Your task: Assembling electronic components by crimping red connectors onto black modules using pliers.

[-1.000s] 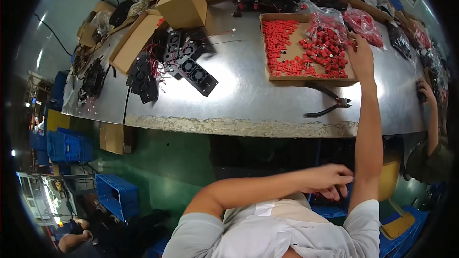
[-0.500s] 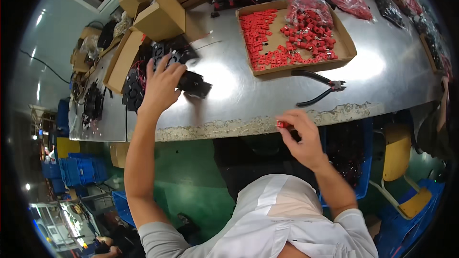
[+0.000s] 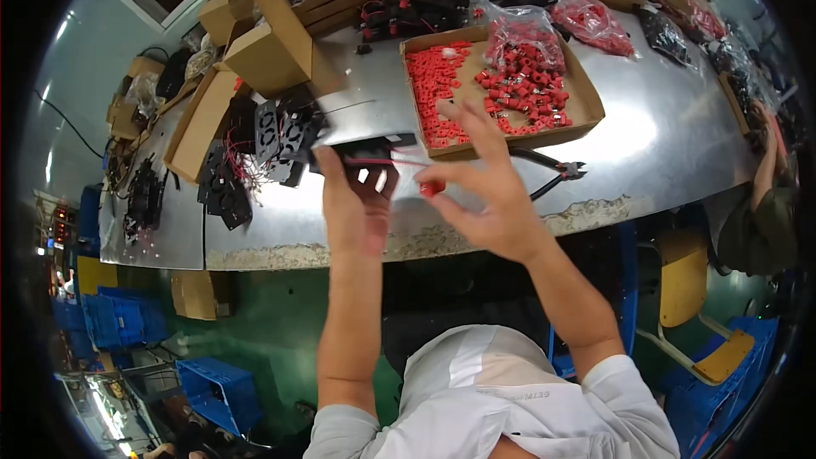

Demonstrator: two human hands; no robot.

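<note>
My left hand (image 3: 355, 212) is closed around a black fan housing (image 3: 374, 150) just above the metal table. A thin red wire (image 3: 387, 161) runs from the housing toward my right hand (image 3: 501, 200). That hand pinches a small red plastic connector (image 3: 432, 188) between thumb and forefinger, its other fingers raised and blurred. Whether the wire touches the connector I cannot tell. More black fans (image 3: 285, 134) with red wires are heaped left of my left hand. Behind my right hand, a shallow cardboard tray (image 3: 586, 117) holds many red connectors (image 3: 535, 89).
Black-handled cutting pliers (image 3: 569, 172) lie right of the tray, partly behind my right hand. An upright cardboard box (image 3: 270, 55) stands beyond the fans. Bagged red parts (image 3: 592, 25) lie at the back. Another person's arm (image 3: 769, 157) is at the far right, near a yellow chair (image 3: 682, 289).
My left hand has moved right from the fan heap, carrying the black fan housing. My right hand has risen left over the table with the red connector, closer to the housing.
</note>
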